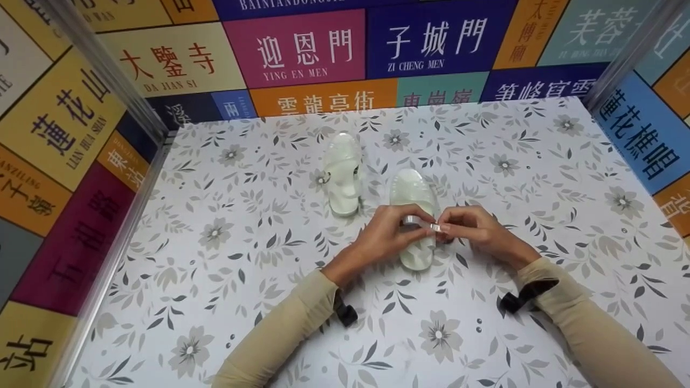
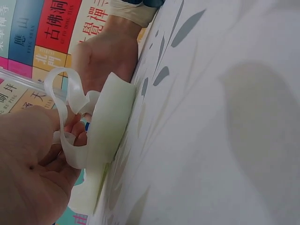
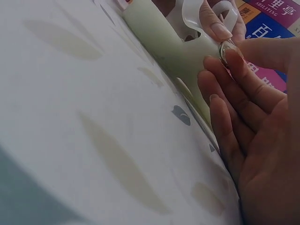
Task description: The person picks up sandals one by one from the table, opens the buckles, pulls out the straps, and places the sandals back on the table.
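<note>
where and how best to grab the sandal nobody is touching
Probably pinch the untouched sandal across its two long sides, near the middle, coming straight down from above: it is long but narrow side to side, appears to lie sole down, and nothing covers it.

Beyond the left hand [image 1: 384,231] and the right hand [image 1: 480,230], a navy panel [image 1: 439,46] reads "ZI CHENG MEN". Beyond and left of them, a magenta panel [image 1: 296,51] reads "YING EN MEN" and a cream panel [image 1: 171,59] "DA JIAN SI". Far left of them, a yellow panel [image 1: 67,118] reads "LIAN HUA SHAN"; far right, a blue panel [image 1: 641,134] "蓮花樵唱".
</note>
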Demonstrator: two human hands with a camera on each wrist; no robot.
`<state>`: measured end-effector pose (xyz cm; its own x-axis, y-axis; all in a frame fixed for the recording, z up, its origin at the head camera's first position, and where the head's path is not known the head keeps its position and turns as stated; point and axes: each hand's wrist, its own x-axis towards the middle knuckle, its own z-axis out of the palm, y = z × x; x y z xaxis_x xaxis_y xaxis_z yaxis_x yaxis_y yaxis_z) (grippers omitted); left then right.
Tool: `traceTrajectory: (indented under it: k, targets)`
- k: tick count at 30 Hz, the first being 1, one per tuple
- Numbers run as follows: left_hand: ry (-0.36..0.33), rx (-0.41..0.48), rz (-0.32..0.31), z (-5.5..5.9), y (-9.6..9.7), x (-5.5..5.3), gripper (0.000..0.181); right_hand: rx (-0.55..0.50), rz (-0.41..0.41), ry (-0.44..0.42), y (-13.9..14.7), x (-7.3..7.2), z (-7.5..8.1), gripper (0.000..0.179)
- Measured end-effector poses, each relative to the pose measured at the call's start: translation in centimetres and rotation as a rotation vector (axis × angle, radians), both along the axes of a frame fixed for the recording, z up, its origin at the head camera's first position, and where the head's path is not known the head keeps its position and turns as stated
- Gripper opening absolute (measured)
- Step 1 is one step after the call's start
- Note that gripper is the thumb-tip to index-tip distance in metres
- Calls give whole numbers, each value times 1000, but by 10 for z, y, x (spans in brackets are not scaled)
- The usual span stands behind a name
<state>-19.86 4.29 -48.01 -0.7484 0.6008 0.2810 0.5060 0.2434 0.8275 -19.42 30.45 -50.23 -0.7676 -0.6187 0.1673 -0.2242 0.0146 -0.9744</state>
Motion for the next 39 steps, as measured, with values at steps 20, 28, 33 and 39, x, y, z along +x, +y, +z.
traceTrajectory:
  k: [20, 28, 33, 39]
  targets:
    - [29, 12, -1, -1, 1, -1, 18, 40, -37, -40, 1, 1, 0, 13]
    - [-3, 25, -15, -1, 0, -1, 18, 79, -54, -15, 1, 1, -3, 12]
    - [-9, 17, -17, 0, 1, 0, 18, 115, -83, -22, 1, 1, -3, 11]
    - [-16, 15, -18, 1, 1, 0, 19, 119, -92, -5, 0, 1, -2, 12]
